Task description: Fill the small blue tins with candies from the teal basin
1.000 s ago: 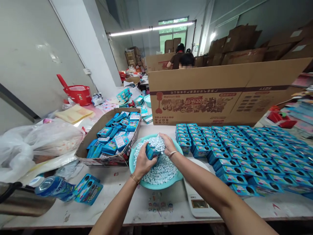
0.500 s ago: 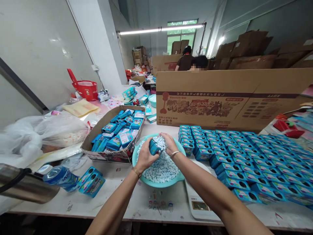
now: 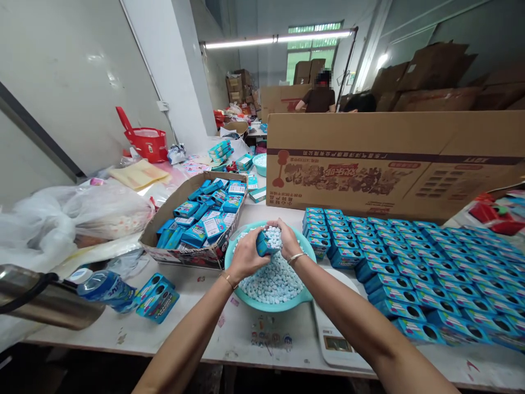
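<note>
My left hand grips a small blue box, tilted over a turquoise basin. Small white candies fill much of the basin. More of them are heaped at the box's mouth, against the fingers of my right hand. That hand is cupped around these candies on the box's right side, its palm mostly hidden. To the left stands a carton tray of jumbled blue boxes. Rows of stacked blue boxes with dark round windows cover the right of the table.
A white scale sits right of the basin. At left are a steel flask, a blue bottle and two blue boxes. A large cardboard carton stands behind; beyond it are two people.
The box and both hands have shifted slightly within the basin area, with more candies heaped at the box's mouth. The whole view has swung a little.
</note>
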A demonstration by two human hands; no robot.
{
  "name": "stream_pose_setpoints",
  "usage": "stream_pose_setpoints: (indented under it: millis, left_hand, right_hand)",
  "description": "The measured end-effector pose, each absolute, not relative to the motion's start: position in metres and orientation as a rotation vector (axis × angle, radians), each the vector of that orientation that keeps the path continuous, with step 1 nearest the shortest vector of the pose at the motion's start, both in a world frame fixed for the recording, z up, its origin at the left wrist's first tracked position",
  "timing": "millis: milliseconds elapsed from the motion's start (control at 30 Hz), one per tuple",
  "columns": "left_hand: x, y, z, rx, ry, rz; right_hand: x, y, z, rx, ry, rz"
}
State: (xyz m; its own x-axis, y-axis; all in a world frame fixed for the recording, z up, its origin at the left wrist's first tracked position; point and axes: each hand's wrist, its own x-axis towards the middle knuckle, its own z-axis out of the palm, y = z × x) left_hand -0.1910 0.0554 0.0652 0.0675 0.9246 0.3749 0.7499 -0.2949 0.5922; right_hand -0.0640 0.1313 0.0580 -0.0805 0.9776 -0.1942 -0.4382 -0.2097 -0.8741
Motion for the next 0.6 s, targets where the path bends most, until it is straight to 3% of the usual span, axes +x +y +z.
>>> stream_pose_setpoints:
  millis: [600]
  left_hand:
    - [-0.1875,0.0537,0.0694,2.058,1.792,1.002]
  right_hand:
    - [-0.0573,0.1258,0.064,-0.968,-0.954,1.547]
